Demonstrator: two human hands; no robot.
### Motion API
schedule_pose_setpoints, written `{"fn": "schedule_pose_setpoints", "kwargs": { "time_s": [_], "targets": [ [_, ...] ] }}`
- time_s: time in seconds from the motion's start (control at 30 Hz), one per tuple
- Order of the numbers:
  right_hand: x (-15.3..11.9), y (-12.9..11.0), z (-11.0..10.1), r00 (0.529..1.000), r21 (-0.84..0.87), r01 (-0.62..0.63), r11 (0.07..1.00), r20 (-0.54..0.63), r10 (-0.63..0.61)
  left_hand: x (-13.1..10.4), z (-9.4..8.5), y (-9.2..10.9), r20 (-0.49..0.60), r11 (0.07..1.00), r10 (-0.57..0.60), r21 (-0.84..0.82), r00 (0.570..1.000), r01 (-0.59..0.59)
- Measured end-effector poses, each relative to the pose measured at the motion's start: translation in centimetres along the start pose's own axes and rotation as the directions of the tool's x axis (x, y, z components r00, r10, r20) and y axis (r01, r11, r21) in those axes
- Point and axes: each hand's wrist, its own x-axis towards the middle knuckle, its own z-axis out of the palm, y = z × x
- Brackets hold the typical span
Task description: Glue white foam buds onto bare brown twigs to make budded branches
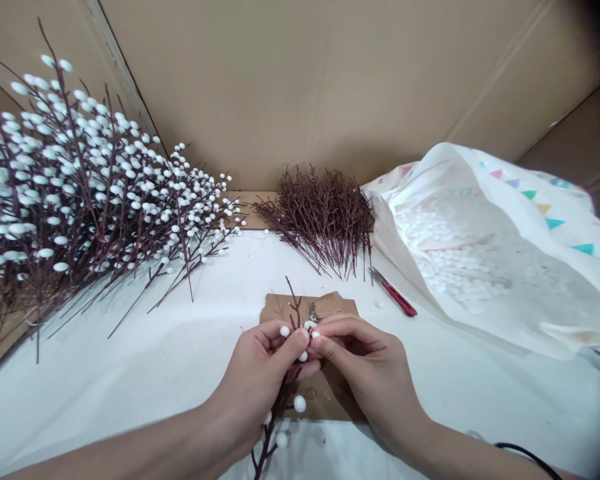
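Observation:
My left hand (260,373) is closed around a dark brown artificial twig (273,427), which runs from the lower edge of the view up past my fingers. Several white berries sit on the twig, some below my hand and some around the fingertips. Opposite it, my right hand (365,367) pinches a small white berry (315,334) between thumb and forefinger, right against a side shoot of the twig. The upper tip of the twig is bare. Beneath both hands lies a piece of brown cardboard (330,400), partly covered by them.
At left, many twigs with white berries (80,180) lie heaped. Bare brown twigs (325,220) are piled at the back middle. A red-handled cutting tool (397,297) lies beside a white bag (520,267) holding loose white berries. Cardboard panels (300,87) stand behind the white tabletop (180,360).

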Motion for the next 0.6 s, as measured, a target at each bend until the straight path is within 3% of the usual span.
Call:
{"fn": "schedule_pose_setpoints", "kwargs": {
  "time_s": [0.6],
  "targets": [
    [-0.2, -0.55, 0.19, 0.999, 0.024, 0.016, 1.0, 0.036, -0.017, 0.25, -0.21, 0.06, 0.053, 0.999, 0.036, 0.027, 0.998, -0.038]
  ]
}}
